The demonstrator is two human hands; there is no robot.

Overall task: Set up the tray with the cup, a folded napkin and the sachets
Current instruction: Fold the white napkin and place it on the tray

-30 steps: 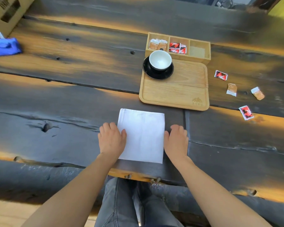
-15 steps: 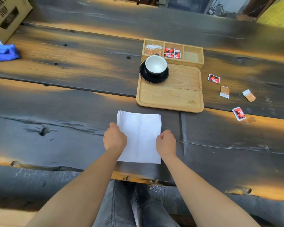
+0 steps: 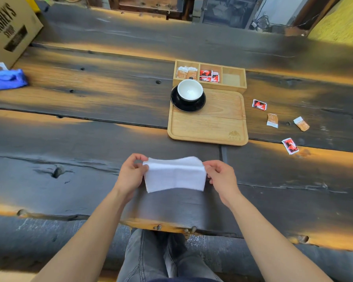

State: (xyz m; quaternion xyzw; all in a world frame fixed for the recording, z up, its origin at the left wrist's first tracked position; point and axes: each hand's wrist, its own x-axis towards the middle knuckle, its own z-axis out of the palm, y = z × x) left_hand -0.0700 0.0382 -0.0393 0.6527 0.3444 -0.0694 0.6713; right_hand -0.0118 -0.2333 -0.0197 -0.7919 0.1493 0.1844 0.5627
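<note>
We hold the napkin (image 3: pixel 174 175) between our hands, each pinched shut on one upper corner: the left hand (image 3: pixel 130 174) on its left corner, the right hand (image 3: pixel 221 176) on its right. It hangs in a doubled flap with the fold line uppermost, its lower edge near the worktop (image 3: pixel 90 139); whether that edge touches the wood we cannot tell. It looks light and limp, sagging a little between the two pinches, so we judge it will droop or unfold if either corner is let go. The corners are the place to take it, thumb against forefinger, with the fold kept taut.

The tray (image 3: pixel 208 127) lies beyond the hands and a little to the right, well apart from the napkin. The cup (image 3: pixel 190 91) sits on its saucer at the tray's far left corner, leaving bare wood nearer us. Four loose sachets (image 3: pixel 272 120) lie right of the tray, beyond the right hand.
</note>
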